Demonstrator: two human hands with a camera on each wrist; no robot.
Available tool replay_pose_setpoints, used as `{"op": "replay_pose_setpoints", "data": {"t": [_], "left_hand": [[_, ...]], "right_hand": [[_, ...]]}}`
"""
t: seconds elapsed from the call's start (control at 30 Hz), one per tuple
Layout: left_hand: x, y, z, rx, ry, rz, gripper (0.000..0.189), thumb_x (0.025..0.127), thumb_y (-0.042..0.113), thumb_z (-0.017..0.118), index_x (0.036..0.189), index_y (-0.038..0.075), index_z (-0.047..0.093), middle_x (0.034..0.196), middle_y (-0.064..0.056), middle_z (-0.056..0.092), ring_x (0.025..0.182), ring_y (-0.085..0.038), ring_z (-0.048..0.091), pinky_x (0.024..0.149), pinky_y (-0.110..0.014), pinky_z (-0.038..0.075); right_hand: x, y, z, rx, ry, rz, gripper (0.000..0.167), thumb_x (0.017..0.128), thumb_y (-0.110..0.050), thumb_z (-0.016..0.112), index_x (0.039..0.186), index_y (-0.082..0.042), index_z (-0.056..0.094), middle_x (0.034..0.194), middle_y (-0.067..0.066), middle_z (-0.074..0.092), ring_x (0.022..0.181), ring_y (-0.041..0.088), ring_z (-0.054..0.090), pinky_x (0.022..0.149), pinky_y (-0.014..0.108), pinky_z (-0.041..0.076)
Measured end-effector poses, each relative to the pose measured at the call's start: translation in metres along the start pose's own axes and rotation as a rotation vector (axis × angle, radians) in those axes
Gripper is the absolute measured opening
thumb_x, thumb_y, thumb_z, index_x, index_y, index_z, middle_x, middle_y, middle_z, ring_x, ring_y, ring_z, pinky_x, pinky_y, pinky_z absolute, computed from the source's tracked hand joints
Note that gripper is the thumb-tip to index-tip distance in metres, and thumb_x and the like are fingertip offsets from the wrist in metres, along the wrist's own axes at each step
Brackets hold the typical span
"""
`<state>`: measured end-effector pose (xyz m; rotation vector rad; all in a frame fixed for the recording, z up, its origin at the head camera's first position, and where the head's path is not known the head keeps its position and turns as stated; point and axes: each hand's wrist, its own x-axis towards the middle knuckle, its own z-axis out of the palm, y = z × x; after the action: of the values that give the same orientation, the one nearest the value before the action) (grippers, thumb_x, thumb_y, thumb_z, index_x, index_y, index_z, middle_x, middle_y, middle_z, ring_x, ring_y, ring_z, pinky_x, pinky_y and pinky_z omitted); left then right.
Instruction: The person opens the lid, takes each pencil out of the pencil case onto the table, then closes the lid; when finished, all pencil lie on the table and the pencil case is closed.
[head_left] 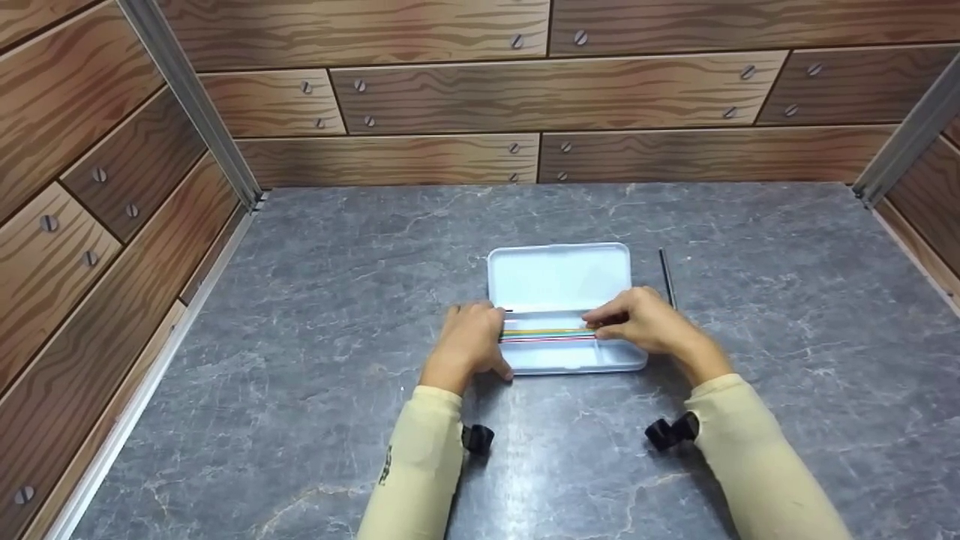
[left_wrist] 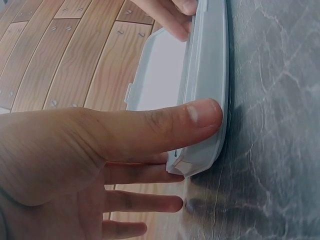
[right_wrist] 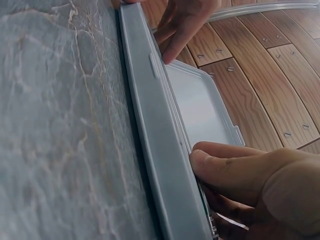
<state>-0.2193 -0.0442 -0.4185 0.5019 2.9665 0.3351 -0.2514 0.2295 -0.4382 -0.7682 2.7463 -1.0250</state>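
Observation:
A pale blue-white pencil case [head_left: 562, 360] lies on the table with its lid [head_left: 559, 277] folded back. Inside its tray run several thin coloured pencils [head_left: 547, 334], side by side from left to right. My left hand [head_left: 471, 337] holds the case's left end, its thumb [left_wrist: 165, 125] against the front wall and the fingers on the far side. At the right ends of the pencils, my right hand [head_left: 641, 322] pinches them between thumb and fingers; in the right wrist view the fingertips are partly hidden by the case wall.
A thin dark stick, like a pencil [head_left: 667, 277], lies on the grey marbled table [head_left: 337, 300] just right of the case. Wood-patterned walls [head_left: 450, 97] stand behind and at both sides, with metal posts at the corners.

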Motion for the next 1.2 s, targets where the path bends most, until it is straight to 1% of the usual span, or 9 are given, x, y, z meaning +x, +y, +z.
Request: {"op": "replay_pose_setpoints", "data": {"t": [0.13,0.23,0.43,0.53,0.63,0.77,0.87,1.07,1.2], "left_hand": [[0.000,0.000,0.000,0.014,-0.003,0.003,0.068,0.057,0.033,0.098,0.113,0.006,0.071,0.115,-0.009,0.070,0.113,-0.031,0.063,0.106,-0.048,0.043],[-0.001,0.001,-0.001,0.024,0.001,0.005,0.068,0.057,0.034,0.098,0.112,0.006,0.071,0.115,-0.009,0.070,0.113,-0.031,0.063,0.105,-0.048,0.044],[-0.001,0.002,-0.001,0.022,0.008,0.012,0.066,0.057,0.034,0.098,0.111,0.006,0.071,0.115,-0.010,0.070,0.114,-0.032,0.062,0.104,-0.048,0.043],[-0.001,0.002,-0.001,0.021,0.011,0.015,0.068,0.057,0.034,0.098,0.112,0.006,0.071,0.115,-0.010,0.070,0.114,-0.032,0.062,0.104,-0.048,0.043],[0.000,0.002,0.000,0.021,0.011,0.014,0.068,0.057,0.034,0.098,0.113,0.006,0.071,0.115,-0.009,0.070,0.114,-0.031,0.062,0.105,-0.047,0.044],[-0.001,0.001,0.000,0.022,0.013,0.015,0.068,0.057,0.034,0.098,0.113,0.006,0.071,0.115,-0.009,0.070,0.114,-0.031,0.062,0.105,-0.047,0.044],[-0.001,0.000,0.000,0.021,0.020,0.018,0.068,0.056,0.035,0.098,0.112,0.006,0.071,0.114,-0.009,0.071,0.113,-0.032,0.062,0.104,-0.048,0.044],[-0.001,-0.001,0.000,0.009,0.020,0.012,0.066,0.057,0.033,0.098,0.111,0.005,0.072,0.114,-0.009,0.070,0.113,-0.032,0.062,0.104,-0.048,0.044],[-0.001,-0.001,-0.002,0.008,0.011,0.004,0.067,0.057,0.034,0.098,0.112,0.006,0.071,0.115,-0.009,0.070,0.114,-0.031,0.061,0.106,-0.048,0.043]], "right_hand": [[-0.001,-0.001,0.002,0.001,0.009,0.000,0.023,0.083,-0.004,0.079,0.105,-0.006,0.079,0.101,0.010,0.078,0.097,0.027,0.074,0.083,0.028,0.059],[-0.001,0.000,0.003,-0.014,0.021,-0.050,0.020,0.082,-0.001,0.078,0.102,-0.005,0.080,0.099,0.011,0.079,0.093,0.024,0.073,0.078,0.021,0.056],[-0.002,0.001,0.002,-0.026,0.045,-0.153,0.018,0.082,0.003,0.077,0.098,-0.003,0.080,0.092,0.011,0.078,0.083,0.018,0.071,0.073,0.023,0.056],[-0.003,0.002,0.000,-0.013,0.062,-0.189,0.018,0.082,0.005,0.076,0.099,-0.001,0.079,0.092,0.012,0.078,0.083,0.017,0.072,0.074,0.021,0.056],[-0.005,0.005,-0.004,0.026,0.079,-0.201,0.020,0.083,0.009,0.073,0.101,0.002,0.078,0.093,0.014,0.077,0.083,0.013,0.071,0.075,0.018,0.056],[-0.009,0.007,-0.012,0.088,0.105,-0.188,0.022,0.084,0.012,0.070,0.103,0.004,0.077,0.094,0.018,0.076,0.084,0.001,0.066,0.074,0.014,0.054],[-0.012,0.009,-0.019,0.110,0.141,-0.165,0.021,0.084,0.011,0.070,0.104,0.005,0.076,0.095,0.020,0.075,0.082,-0.003,0.062,0.071,0.013,0.052],[-0.019,0.016,-0.034,0.127,0.237,-0.076,0.023,0.084,0.007,0.072,0.107,0.005,0.075,0.099,0.024,0.073,0.079,-0.005,0.059,0.069,0.012,0.051],[-0.024,0.025,-0.047,0.117,0.336,-0.053,0.026,0.085,0.005,0.073,0.111,0.007,0.073,0.104,0.028,0.072,0.079,-0.008,0.058,0.069,0.010,0.050]]}}
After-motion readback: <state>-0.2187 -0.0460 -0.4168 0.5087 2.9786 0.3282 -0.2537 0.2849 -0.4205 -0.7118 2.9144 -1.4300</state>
